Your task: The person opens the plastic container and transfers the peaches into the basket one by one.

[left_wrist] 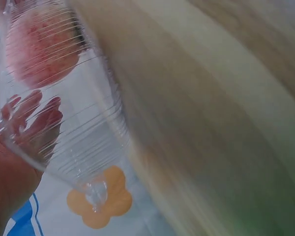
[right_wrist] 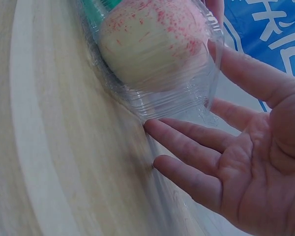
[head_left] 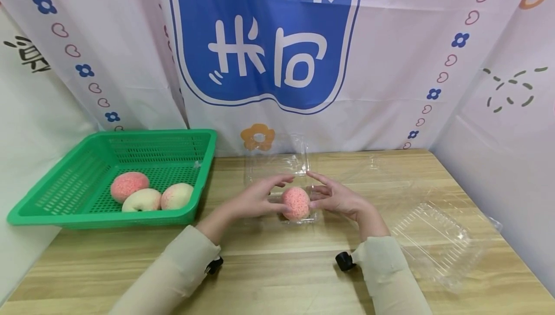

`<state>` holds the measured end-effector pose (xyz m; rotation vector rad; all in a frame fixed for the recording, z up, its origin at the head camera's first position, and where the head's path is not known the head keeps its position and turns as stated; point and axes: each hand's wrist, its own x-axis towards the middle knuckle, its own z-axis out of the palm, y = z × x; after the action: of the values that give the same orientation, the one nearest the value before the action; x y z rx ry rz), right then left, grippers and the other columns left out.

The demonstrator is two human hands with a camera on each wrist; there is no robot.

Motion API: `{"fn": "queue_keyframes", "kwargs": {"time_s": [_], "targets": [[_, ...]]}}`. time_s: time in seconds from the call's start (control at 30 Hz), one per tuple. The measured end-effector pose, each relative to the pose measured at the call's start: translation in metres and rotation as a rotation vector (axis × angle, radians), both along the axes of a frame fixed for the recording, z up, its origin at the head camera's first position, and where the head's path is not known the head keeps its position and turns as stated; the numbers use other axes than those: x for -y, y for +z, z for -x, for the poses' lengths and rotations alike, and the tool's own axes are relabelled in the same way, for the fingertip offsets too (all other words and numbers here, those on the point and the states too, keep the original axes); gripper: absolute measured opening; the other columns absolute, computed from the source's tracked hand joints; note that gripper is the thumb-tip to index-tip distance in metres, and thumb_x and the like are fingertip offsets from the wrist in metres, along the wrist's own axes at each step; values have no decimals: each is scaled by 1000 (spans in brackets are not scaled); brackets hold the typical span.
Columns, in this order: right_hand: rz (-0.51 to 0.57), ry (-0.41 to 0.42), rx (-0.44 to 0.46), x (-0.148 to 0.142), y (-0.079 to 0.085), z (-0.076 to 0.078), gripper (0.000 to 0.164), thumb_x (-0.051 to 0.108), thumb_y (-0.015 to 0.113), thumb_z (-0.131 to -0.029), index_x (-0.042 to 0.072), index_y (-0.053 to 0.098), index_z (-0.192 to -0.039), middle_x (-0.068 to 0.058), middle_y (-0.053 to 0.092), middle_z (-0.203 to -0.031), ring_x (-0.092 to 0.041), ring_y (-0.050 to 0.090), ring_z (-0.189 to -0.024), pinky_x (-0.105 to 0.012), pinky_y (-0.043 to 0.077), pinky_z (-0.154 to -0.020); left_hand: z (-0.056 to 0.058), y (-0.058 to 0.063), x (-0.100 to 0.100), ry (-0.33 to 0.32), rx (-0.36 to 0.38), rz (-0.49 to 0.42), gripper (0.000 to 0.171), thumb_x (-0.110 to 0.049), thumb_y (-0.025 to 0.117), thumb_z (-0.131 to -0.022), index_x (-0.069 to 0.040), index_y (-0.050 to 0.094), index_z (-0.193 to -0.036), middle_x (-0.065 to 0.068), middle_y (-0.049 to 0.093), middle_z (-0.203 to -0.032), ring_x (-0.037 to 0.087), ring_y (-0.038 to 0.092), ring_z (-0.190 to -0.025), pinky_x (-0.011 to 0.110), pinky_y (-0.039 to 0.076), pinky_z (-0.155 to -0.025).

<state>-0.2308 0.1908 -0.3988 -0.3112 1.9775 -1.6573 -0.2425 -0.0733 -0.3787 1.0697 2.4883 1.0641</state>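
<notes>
A pink peach (head_left: pixel 297 203) sits at the near end of an open clear plastic clamshell box (head_left: pixel 277 161) on the table. My left hand (head_left: pixel 263 198) is at the box's left side, its thumb by the peach. Through the ribbed plastic in the left wrist view, that hand's fingers (left_wrist: pixel 39 115) look spread. On the opposite side, my right hand (head_left: pixel 338 198) has its fingers extended beside the box wall. The right wrist view shows its fingertips at the box edge and the peach's pale underside (right_wrist: pixel 147 54) behind the plastic.
A green basket (head_left: pixel 212 161) at the left holds a pink peach (head_left: pixel 129 186) and two paler ones (head_left: pixel 142 200). More clear plastic boxes (head_left: pixel 433 238) lie at the right of the wooden table (head_left: pixel 277 276). A printed curtain (head_left: pixel 390 88) hangs behind.
</notes>
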Motion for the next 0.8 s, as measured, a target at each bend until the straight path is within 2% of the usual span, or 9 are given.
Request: {"fn": "queue_keyframes", "kwargs": {"time_s": [0.27, 0.5, 0.7, 0.8], "targets": [[7, 8, -2, 0, 0, 0, 92, 3, 69, -90, 20, 12, -161, -31, 25, -158, -46, 37, -142, -55, 33, -115, 6, -7, -7, -8, 19, 33, 85, -30, 82, -82, -12, 38, -153, 12, 48, -151, 33, 53, -133, 53, 46, -106], [9, 12, -8, -1, 0, 0, 92, 2, 69, -91, 19, 11, -161, -32, 25, -158, -46, 37, -142, -56, 33, -115, 9, -8, -8, -49, 37, 54, 90, -33, 83, -81, -9, 36, -153, 14, 47, -151, 32, 52, -133, 53, 43, -108], [-2, 2, -2, 0, 1, 0, 93, 3, 70, -90, 21, 12, -161, -31, 24, -158, -46, 37, -142, -57, 32, -116, 10, -11, -10, -88, 18, 103, 86, -25, 82, -83, -3, 36, -152, 15, 54, -143, 28, 55, -128, 48, 47, -106], [-3, -10, 7, 0, 1, -2, 94, 3, 70, -89, 23, 14, -161, -30, 24, -159, -45, 37, -143, -57, 31, -116, 9, -12, -11, -96, 18, 110, 87, -20, 82, -83, -4, 34, -153, 15, 52, -144, 27, 54, -129, 46, 48, -105]]}}
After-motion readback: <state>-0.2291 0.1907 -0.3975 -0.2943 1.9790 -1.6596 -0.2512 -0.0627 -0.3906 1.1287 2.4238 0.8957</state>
